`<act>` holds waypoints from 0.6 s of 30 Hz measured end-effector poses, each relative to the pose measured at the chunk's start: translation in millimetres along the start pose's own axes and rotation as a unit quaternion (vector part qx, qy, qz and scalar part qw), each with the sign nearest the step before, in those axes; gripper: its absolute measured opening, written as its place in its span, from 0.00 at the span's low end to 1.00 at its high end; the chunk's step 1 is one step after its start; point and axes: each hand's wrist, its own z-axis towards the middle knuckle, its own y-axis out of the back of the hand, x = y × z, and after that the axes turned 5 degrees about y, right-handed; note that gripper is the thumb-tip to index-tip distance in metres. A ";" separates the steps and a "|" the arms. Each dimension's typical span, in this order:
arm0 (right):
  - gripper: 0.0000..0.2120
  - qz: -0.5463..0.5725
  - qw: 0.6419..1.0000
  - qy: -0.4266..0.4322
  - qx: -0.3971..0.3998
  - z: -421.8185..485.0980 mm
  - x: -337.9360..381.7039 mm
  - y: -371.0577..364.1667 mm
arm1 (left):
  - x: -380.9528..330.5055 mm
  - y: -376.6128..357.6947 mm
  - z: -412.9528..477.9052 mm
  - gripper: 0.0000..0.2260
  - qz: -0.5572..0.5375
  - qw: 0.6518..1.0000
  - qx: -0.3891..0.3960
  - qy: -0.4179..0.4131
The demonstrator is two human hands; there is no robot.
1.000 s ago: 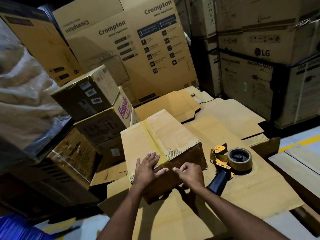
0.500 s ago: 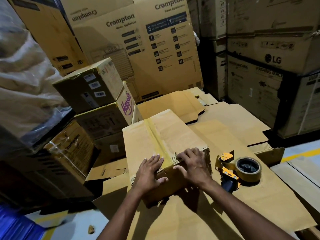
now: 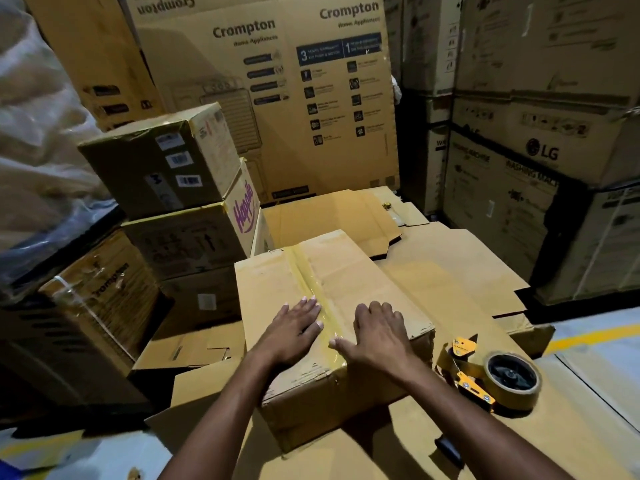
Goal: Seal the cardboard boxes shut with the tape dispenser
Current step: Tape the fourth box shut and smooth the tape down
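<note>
A closed cardboard box (image 3: 356, 271) lies in front of me on flattened cardboard, with a strip of yellowish tape (image 3: 308, 282) running along its top seam and over the near edge. My left hand (image 3: 294, 329) lies flat on the top, left of the tape, fingers spread. My right hand (image 3: 377, 332) rests flat on the right of the seam, its thumb touching the tape. Neither hand holds anything. The orange tape dispenser (image 3: 491, 375) with its brown roll lies on the cardboard to the right of the box, untouched.
Flattened cardboard sheets (image 3: 450, 258) cover the floor around the box. Stacked small boxes (image 3: 166, 161) stand at the left. Tall Crompton cartons (image 3: 277, 81) stand behind and LG cartons (image 3: 540, 150) at the right. A plastic-wrapped load (image 3: 38, 133) fills the far left.
Both hands moved up from the box's near front edge onto its top, either side of the tape. The camera came closer to the box.
</note>
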 end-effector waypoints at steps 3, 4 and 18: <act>0.38 -0.025 1.000 -0.014 0.010 18.0 4.5 -2.7 | 13.9 3.8 20.8 0.26 -0.005 0.999 -0.010 0.037; 0.38 -0.025 0.999 -0.017 0.013 26.7 5.7 -3.9 | 16.4 3.9 25.3 0.26 -0.007 0.999 -0.013 0.044; 0.36 -0.064 0.995 -0.071 -0.025 135.2 20.9 -30.3 | 28.1 1.7 46.8 0.26 0.017 0.999 -0.011 0.035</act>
